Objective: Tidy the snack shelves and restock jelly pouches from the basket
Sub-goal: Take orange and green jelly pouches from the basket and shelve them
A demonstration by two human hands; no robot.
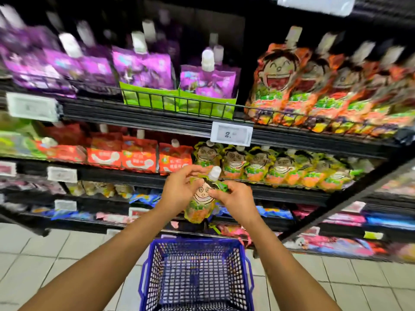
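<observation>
I hold a green jelly pouch (199, 203) with a cartoon face and a white cap upright in front of the shelves, above the blue basket (157, 261). My left hand (179, 189) grips its left edge near the cap. My right hand (235, 198) pinches its upper right corner. Right behind it, a row of matching green face pouches (280, 169) stands on the middle shelf. The basket's mesh bottom looks bare.
Purple pouches (143, 68) in green trays and orange face pouches (298, 86) fill the top shelf. Red pouches (139, 156) stand left of the green row. A price tag (231, 133) hangs above it. Lower shelves hold mixed snack packs. The floor is tiled.
</observation>
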